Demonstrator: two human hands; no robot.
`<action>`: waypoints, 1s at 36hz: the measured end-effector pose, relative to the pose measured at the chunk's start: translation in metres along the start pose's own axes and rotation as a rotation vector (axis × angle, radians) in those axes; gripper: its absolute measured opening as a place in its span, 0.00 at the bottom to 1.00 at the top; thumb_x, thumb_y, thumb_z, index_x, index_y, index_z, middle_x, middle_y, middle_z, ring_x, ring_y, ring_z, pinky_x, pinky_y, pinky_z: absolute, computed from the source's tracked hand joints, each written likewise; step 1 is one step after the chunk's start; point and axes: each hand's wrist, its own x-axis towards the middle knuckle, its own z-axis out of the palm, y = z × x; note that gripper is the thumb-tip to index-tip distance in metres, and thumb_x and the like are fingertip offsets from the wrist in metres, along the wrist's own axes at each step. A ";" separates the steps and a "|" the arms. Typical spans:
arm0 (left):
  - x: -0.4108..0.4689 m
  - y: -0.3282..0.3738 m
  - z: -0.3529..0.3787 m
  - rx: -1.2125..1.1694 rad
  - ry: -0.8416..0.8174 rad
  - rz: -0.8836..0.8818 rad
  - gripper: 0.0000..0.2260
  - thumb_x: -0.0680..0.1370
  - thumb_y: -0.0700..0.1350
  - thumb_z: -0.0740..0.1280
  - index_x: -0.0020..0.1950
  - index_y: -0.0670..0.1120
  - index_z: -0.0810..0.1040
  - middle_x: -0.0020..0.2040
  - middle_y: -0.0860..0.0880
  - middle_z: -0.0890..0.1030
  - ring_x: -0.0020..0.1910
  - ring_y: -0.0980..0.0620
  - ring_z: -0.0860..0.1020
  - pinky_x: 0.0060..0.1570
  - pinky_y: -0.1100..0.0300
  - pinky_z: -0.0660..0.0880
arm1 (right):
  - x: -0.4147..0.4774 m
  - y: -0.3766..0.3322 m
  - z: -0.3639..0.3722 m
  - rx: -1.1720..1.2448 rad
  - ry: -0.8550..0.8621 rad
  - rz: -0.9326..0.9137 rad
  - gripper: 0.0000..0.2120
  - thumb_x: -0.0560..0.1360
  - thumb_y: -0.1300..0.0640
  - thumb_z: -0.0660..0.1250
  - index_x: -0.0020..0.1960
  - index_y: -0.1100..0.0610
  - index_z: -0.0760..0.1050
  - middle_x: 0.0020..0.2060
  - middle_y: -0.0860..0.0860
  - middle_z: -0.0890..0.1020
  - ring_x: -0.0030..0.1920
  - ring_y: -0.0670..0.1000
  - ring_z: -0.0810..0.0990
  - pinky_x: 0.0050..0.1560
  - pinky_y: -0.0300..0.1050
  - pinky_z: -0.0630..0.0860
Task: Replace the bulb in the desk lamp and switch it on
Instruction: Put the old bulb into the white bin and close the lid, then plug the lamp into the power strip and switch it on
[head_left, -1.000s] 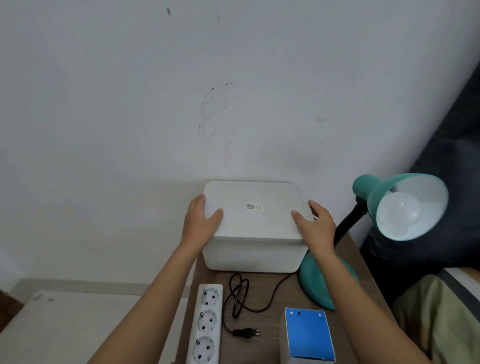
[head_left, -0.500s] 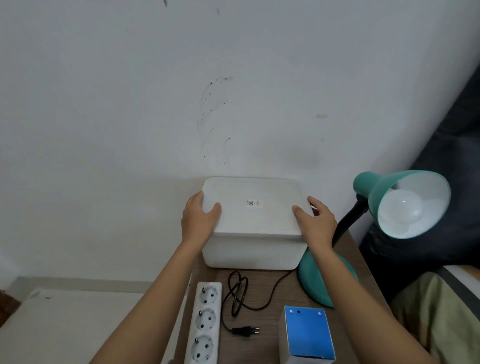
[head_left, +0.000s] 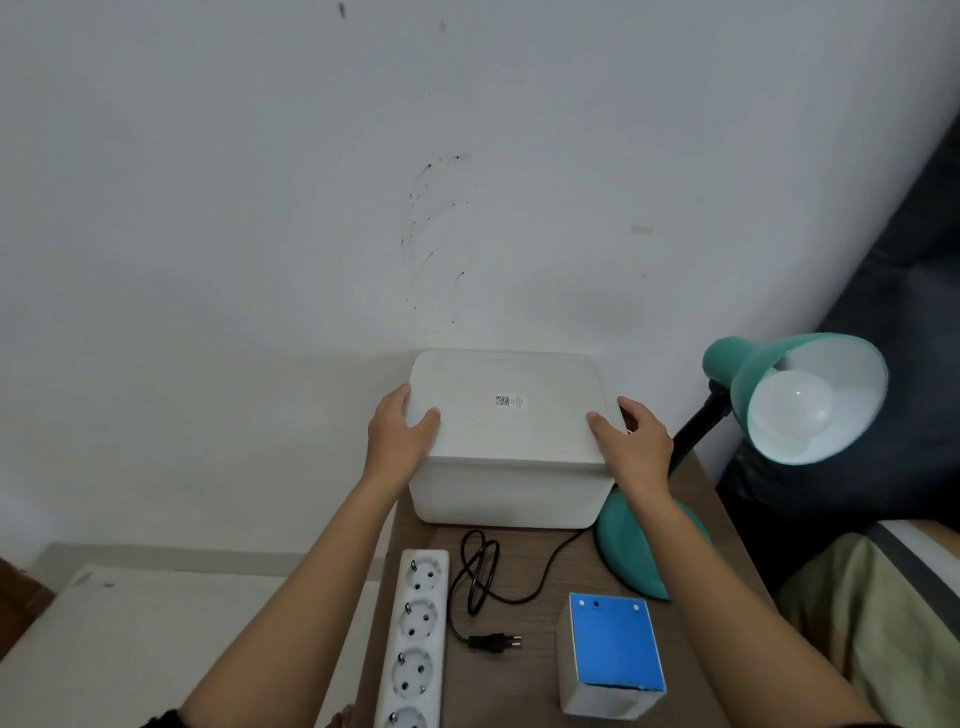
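One wooden table (head_left: 540, 680) carries one white lidded box (head_left: 511, 415) at 12 o'clock, one teal desk lamp (head_left: 745, 371) with one bulb (head_left: 792, 413) at 3 o'clock, and one blue-topped carton (head_left: 613, 649) at 5 o'clock. One power strip (head_left: 415, 639) at 7 o'clock shows four sockets, beside one black cord (head_left: 480, 571) with one plug (head_left: 493, 643). Two hands appear: left hand (head_left: 397, 441), right hand (head_left: 636, 449).

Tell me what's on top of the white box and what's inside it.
On the lid: a small printed sticker, plus the left hand and right hand gripping opposite edges. The inside is hidden by the opaque lid.
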 end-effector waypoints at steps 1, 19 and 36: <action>-0.003 0.001 -0.002 0.007 -0.014 0.002 0.26 0.78 0.44 0.65 0.74 0.41 0.62 0.73 0.45 0.66 0.72 0.48 0.65 0.69 0.56 0.61 | -0.003 -0.001 -0.002 -0.015 -0.012 -0.003 0.27 0.73 0.55 0.69 0.69 0.61 0.68 0.68 0.55 0.73 0.68 0.53 0.70 0.68 0.44 0.65; -0.089 -0.008 -0.050 0.120 -0.165 -0.004 0.22 0.77 0.43 0.67 0.69 0.39 0.69 0.68 0.42 0.72 0.67 0.46 0.71 0.64 0.58 0.66 | -0.115 -0.028 -0.013 -0.110 -0.222 -0.197 0.16 0.72 0.66 0.66 0.60 0.62 0.76 0.55 0.57 0.80 0.52 0.49 0.76 0.56 0.37 0.70; -0.131 -0.098 -0.044 0.165 -0.590 -0.093 0.30 0.60 0.51 0.79 0.59 0.49 0.73 0.55 0.49 0.81 0.52 0.52 0.81 0.53 0.50 0.79 | -0.195 0.067 0.041 -0.605 -0.542 -0.145 0.16 0.75 0.65 0.61 0.62 0.58 0.75 0.63 0.55 0.74 0.63 0.53 0.72 0.64 0.42 0.68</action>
